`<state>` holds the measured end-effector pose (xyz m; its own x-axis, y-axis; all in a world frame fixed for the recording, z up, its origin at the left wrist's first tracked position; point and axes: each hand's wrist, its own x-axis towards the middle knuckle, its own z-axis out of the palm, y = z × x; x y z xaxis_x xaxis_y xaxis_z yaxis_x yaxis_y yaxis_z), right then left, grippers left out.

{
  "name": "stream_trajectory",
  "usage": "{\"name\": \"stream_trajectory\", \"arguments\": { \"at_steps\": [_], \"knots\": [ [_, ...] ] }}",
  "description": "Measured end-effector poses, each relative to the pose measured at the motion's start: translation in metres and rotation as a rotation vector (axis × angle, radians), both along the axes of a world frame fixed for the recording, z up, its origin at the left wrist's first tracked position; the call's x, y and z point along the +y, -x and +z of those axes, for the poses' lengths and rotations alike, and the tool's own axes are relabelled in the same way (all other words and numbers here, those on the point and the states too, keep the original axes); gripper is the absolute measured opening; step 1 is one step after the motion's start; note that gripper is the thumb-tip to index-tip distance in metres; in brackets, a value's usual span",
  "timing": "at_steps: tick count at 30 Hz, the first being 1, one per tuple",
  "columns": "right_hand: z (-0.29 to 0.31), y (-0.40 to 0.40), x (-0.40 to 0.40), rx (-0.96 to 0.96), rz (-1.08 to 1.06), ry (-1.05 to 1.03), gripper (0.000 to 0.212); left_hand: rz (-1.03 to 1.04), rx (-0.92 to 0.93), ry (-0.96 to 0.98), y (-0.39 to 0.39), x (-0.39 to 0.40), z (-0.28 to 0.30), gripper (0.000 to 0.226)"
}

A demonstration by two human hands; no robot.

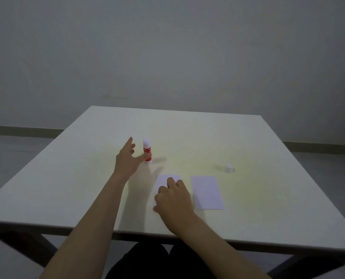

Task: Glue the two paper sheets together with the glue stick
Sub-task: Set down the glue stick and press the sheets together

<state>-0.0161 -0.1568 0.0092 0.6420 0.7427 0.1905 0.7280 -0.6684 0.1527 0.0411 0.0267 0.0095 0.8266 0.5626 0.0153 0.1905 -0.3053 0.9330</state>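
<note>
A red and white glue stick (147, 149) stands upright on the white table (187, 133), its white tip bare. My left hand (127, 160) is beside it on the left, fingers spread, the thumb at the stick's base; it holds nothing. Two small white paper sheets lie side by side near the front edge. My right hand (174, 198) rests flat on the left sheet (165, 179) and covers most of it. The right sheet (206, 192) lies uncovered. A small white cap (228, 168) sits apart at the right.
The table's front edge (167, 235) runs just below my right hand. Dark table legs and my dark-clad lap show under it. A plain grey wall and floor lie behind.
</note>
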Motion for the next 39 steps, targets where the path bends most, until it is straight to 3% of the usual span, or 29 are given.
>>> {"name": "stream_trajectory", "arguments": {
  "at_steps": [5,10,13,15,19,21,23,28,33,36,39],
  "knots": [
    [0.018,0.015,0.001,-0.11,0.119,-0.059,0.015,0.13,-0.067,0.105,0.014,0.003,-0.01,0.086],
    [0.012,0.017,-0.003,-0.228,0.102,-0.073,0.019,0.3,-0.18,0.143,0.039,-0.016,-0.016,0.04],
    [0.021,0.006,-0.011,-0.142,-0.046,-0.298,0.02,0.201,-0.176,0.242,0.055,-0.036,-0.015,0.013],
    [0.028,-0.007,-0.023,0.016,-0.188,-0.608,0.014,0.075,-0.092,0.296,0.066,-0.054,-0.014,0.017],
    [0.045,-0.028,-0.056,0.574,-0.433,-1.295,0.017,-0.199,0.127,0.43,0.076,-0.096,-0.004,0.036],
    [0.047,-0.031,-0.069,0.87,-0.52,-1.562,0.021,-0.216,0.085,0.45,0.074,-0.111,0.001,0.03],
    [0.044,-0.029,-0.077,1.031,-0.557,-1.691,0.02,-0.166,-0.016,0.479,0.07,-0.122,0.008,0.021],
    [0.037,-0.022,-0.094,1.073,-0.53,-1.755,0.021,-0.115,-0.122,0.377,0.061,-0.134,0.021,0.014],
    [0.039,-0.024,-0.11,0.928,-0.439,-1.562,0.015,-0.144,-0.121,0.238,0.052,-0.132,0.025,0.01],
    [0.036,-0.026,-0.118,0.956,-0.393,-1.417,0.018,-0.119,-0.128,0.369,0.045,-0.13,0.029,0.002],
    [0.031,-0.028,-0.127,1.003,-0.402,-1.301,0.02,-0.061,-0.094,0.502,0.039,-0.133,0.029,0.015]
  ]
}}
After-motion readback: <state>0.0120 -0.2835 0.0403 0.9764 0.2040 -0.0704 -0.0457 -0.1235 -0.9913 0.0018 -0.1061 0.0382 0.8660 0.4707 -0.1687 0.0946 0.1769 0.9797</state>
